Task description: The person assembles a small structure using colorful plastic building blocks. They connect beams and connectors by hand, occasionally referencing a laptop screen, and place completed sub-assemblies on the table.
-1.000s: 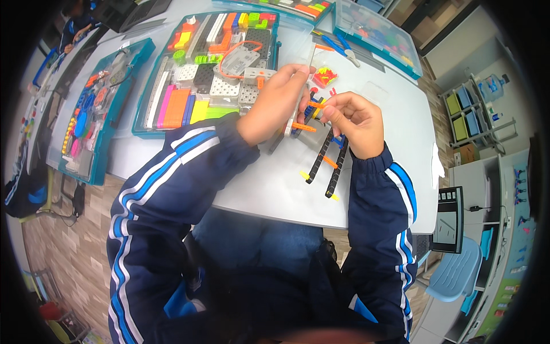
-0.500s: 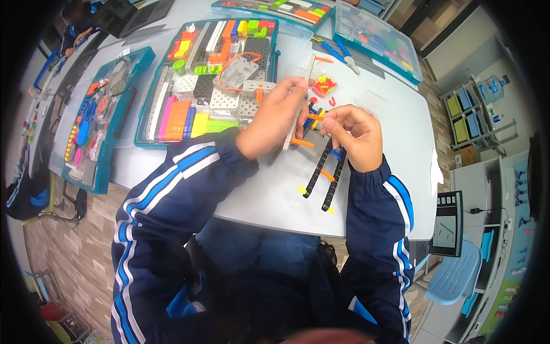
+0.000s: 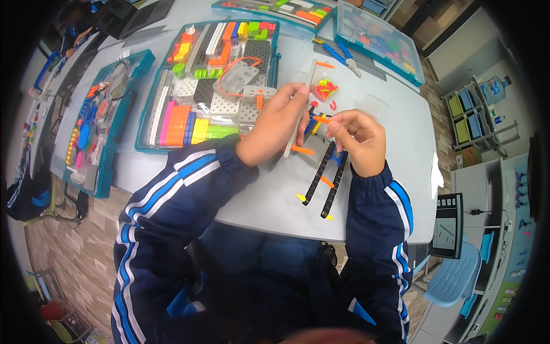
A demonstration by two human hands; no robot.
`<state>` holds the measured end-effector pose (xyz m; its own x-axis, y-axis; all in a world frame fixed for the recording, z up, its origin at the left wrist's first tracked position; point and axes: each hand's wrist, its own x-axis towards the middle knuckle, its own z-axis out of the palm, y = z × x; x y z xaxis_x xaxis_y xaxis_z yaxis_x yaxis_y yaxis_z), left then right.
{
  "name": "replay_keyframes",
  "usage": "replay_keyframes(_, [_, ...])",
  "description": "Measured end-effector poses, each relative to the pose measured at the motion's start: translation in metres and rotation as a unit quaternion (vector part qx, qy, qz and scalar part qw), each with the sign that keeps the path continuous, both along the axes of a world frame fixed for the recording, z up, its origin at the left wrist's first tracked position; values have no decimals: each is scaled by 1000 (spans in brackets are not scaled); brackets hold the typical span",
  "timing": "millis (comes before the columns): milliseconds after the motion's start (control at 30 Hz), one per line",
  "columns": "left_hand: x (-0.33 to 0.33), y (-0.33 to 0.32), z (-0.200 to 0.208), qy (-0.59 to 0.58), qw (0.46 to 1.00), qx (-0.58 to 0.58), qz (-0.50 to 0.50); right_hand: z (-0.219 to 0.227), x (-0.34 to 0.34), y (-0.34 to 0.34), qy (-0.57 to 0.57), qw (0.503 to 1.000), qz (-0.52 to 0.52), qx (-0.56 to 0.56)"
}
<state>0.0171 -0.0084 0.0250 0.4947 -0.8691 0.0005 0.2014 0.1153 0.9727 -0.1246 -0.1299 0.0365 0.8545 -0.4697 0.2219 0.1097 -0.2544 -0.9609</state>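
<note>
My left hand [image 3: 274, 125] grips a long light-grey building beam [image 3: 291, 142], held at a slant. Orange pegs stick out from its side, including an orange peg [image 3: 302, 150] near the lower end and another at the top. Close by on the right, my right hand [image 3: 362, 140] pinches an orange peg [image 3: 321, 119] between thumb and fingers, its tip by the middle of the beam. Below the hands lies an assembly of two black beams [image 3: 318, 182] with yellow ends and an orange crosspiece; its blue and yellow upper part is partly hidden by my fingers.
A large teal case [image 3: 150, 123] of sorted building parts fills the left, with a grey cabled module [image 3: 239, 73] on it. Another parts case [image 3: 109, 172] stands farther left. Beyond my hands are small red and yellow pieces [image 3: 325, 90], blue-handled pliers [image 3: 344, 58] and a lidded box [image 3: 384, 46].
Both hands stay close together, with the beam and the pinched peg shifted only slightly. The whole view has moved a little.
</note>
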Motion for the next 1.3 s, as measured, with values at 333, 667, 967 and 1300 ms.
replay_keyframes(333, [0,0,1,6,1000,2,-2,-1,1,0,-5,1000,-7,-7])
replay_keyframes(667, [0,0,1,11,1000,-4,2,0,1,1,-15,1000,-11,1])
replay_keyframes(967, [0,1,2,-18,1000,-1,3,-2,1,0,-6,1000,-13,-1])
replay_keyframes(1300, [0,1,1,-12,1000,8,2,-6,2,-3,-10,1000,-23,-16])
